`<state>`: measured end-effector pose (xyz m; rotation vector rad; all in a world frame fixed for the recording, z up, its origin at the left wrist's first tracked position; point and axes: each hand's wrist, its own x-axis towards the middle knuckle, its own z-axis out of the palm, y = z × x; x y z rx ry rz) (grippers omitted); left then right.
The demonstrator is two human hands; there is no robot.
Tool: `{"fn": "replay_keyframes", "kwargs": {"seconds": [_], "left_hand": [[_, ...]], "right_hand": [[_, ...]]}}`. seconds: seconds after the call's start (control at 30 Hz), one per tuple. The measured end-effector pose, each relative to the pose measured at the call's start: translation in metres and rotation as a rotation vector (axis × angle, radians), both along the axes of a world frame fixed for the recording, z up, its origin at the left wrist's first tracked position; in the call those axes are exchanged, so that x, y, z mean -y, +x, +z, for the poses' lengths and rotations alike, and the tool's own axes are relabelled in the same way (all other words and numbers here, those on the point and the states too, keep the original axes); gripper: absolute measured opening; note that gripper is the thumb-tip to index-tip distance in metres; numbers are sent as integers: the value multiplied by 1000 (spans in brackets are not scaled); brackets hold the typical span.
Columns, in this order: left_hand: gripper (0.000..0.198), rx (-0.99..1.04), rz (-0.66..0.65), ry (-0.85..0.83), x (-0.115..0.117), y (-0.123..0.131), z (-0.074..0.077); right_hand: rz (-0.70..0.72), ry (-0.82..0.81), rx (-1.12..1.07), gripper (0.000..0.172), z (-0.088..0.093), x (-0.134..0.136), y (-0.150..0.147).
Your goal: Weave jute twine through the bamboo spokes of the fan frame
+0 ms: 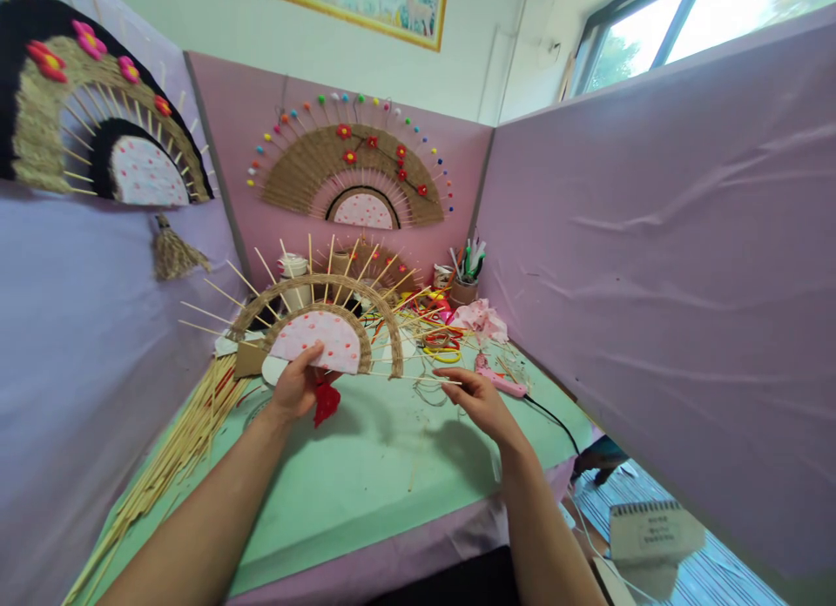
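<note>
My left hand (301,381) grips a half-made fan at its base, thumb on the white half-round cloth (317,338) with pink dots. Thin wooden sticks spread out from the cloth, crossed by a woven twine arch (326,280) partway along their length. A piece of red fabric (326,402) hangs just below my left hand. My right hand (475,399) pinches the outer end of the lowest right stick (418,378), beyond the arch's end. The fan is held above the green tabletop, tilted toward me.
Loose wooden sticks (176,449) lie in a heap at the left. A pink glue gun (502,381) with a black cord rests at the right. Behind are yellow-handled scissors (442,355), crumpled pink cloth (480,319) and a tool pot (465,286). Finished fans (287,175) hang on the partitions.
</note>
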<state>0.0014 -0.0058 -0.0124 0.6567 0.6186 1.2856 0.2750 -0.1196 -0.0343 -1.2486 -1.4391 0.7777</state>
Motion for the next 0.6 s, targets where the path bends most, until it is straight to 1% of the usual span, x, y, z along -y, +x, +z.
{"fn": "replay_keyframes", "kwargs": {"seconds": [0.1, 0.2, 0.37, 0.47, 0.6], "left_hand": [[8, -9, -3, 0, -1, -1, -1], [8, -14, 13, 3, -2, -1, -1], [12, -35, 61, 2, -1, 1, 0], [11, -27, 72, 19, 0, 2, 1], [12, -9, 81, 28, 0, 2, 2]], "right_hand": [[-80, 11, 32, 33, 3, 5, 15], [-138, 25, 62, 33, 6, 9, 24], [-197, 58, 145, 29, 15, 16, 21], [-173, 55, 204, 27, 23, 22, 13], [-60, 34, 259, 25, 28, 26, -3]]}}
